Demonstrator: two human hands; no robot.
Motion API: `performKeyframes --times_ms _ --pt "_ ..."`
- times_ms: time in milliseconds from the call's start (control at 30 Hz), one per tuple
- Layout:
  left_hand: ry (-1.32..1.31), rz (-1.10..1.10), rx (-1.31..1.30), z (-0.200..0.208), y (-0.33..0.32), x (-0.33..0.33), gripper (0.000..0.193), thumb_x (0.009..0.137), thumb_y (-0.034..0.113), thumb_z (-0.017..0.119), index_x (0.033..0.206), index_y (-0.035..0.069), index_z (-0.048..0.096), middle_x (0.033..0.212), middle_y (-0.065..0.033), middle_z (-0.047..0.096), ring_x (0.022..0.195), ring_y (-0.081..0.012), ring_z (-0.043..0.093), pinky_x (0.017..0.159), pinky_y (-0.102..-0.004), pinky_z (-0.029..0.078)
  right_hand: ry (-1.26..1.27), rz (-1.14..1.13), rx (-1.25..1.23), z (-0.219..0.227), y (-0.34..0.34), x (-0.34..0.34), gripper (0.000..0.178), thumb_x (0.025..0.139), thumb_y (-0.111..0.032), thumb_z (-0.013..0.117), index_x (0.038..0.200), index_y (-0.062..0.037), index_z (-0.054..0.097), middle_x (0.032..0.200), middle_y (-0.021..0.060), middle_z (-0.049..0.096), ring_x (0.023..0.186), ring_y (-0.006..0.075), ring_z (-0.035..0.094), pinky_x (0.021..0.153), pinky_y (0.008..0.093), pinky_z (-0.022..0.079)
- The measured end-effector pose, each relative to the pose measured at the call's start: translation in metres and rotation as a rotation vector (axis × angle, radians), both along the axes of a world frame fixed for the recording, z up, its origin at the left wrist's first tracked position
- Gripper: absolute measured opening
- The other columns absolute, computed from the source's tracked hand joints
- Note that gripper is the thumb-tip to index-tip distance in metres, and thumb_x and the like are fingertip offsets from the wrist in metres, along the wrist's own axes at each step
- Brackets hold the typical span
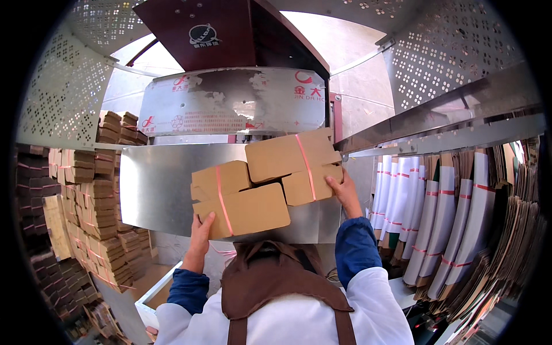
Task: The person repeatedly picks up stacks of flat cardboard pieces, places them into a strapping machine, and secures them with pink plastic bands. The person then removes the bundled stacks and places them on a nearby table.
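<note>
A bundle of flat brown cardboard pieces (253,210) lies at a slant over the metal worktable (155,178). Two pink straps (305,161) run across it, one near each end. My left hand (202,233) grips the near left corner, its thumb on top and the fingers hidden below. At the right end, my right hand (344,190) has its thumb on the upper face and its other fingers around the edge. The underside of the bundle is hidden, so I cannot tell whether it rests on the table.
Beyond the table stands a dark red machine (201,34) with a worn printed metal plate (230,106). Perforated metal guards (454,63) flank it. Strapped cardboard stacks (95,213) rise at the left; white and brown bundles (454,224) stand upright at the right. A white-edged box (150,313) sits lower left.
</note>
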State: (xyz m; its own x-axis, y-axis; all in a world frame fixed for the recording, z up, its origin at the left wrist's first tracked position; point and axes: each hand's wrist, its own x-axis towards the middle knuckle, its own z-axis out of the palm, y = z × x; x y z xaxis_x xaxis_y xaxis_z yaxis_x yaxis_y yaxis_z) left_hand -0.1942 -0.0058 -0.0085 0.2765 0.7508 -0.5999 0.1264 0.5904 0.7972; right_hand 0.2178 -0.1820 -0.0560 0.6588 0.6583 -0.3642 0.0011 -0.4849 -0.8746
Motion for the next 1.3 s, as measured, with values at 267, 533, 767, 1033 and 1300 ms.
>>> performKeyframes --times_ms 267,533,767,1033,1300 --pt "0.029 -0.086 -0.008 -0.003 0.032 0.002 0.065 0.088 0.024 0.068 0.140 0.001 0.035 0.132 -0.0102 0.051 0.119 -0.0198 0.050 0.100 -0.0315 0.041 0.075 -0.105 -0.092 -0.005 -0.004 -0.011 0.080 0.080 -0.050 0.070 0.133 0.0044 0.047 0.121 0.0169 0.061 0.109 0.0223 0.058 0.093 0.0313 0.045" --pt "0.031 -0.140 0.159 -0.010 0.078 0.017 0.063 0.087 0.020 0.068 0.138 0.000 0.036 0.127 -0.0110 0.054 0.115 -0.0187 0.053 0.095 -0.0317 0.044 0.192 -0.186 -0.143 -0.029 -0.004 -0.032 0.072 0.083 -0.060 0.065 0.112 0.0060 0.059 0.096 0.0112 0.065 0.084 0.0157 0.058 0.076 0.0284 0.047" --pt "0.015 -0.167 0.225 -0.030 0.137 0.043 0.060 0.089 0.020 0.065 0.138 0.000 0.036 0.128 -0.0103 0.052 0.116 -0.0192 0.050 0.098 -0.0313 0.041 0.277 -0.388 0.184 -0.023 0.065 -0.030 0.076 0.081 -0.053 0.072 0.122 0.0074 0.049 0.107 0.0104 0.062 0.095 0.0145 0.057 0.084 0.0270 0.045" --pt "0.047 -0.270 0.311 -0.044 0.158 0.071 0.060 0.090 0.023 0.064 0.139 0.000 0.036 0.127 -0.0101 0.052 0.115 -0.0191 0.051 0.098 -0.0318 0.041 0.189 -0.672 0.266 -0.048 0.075 -0.030 0.065 0.081 -0.045 0.075 0.114 0.0053 0.049 0.108 0.0103 0.058 0.097 0.0171 0.056 0.087 0.0315 0.045" --pt "0.061 -0.253 0.337 -0.058 0.162 0.061 0.057 0.090 0.019 0.063 0.137 0.000 0.038 0.125 -0.0100 0.054 0.112 -0.0182 0.053 0.097 -0.0315 0.042 -0.977 0.047 0.185 0.052 0.100 -0.026 0.036 0.090 -0.019 0.060 0.118 0.0009 0.050 0.119 0.0178 0.057 0.109 0.0374 0.053 0.093 0.0426 0.044"
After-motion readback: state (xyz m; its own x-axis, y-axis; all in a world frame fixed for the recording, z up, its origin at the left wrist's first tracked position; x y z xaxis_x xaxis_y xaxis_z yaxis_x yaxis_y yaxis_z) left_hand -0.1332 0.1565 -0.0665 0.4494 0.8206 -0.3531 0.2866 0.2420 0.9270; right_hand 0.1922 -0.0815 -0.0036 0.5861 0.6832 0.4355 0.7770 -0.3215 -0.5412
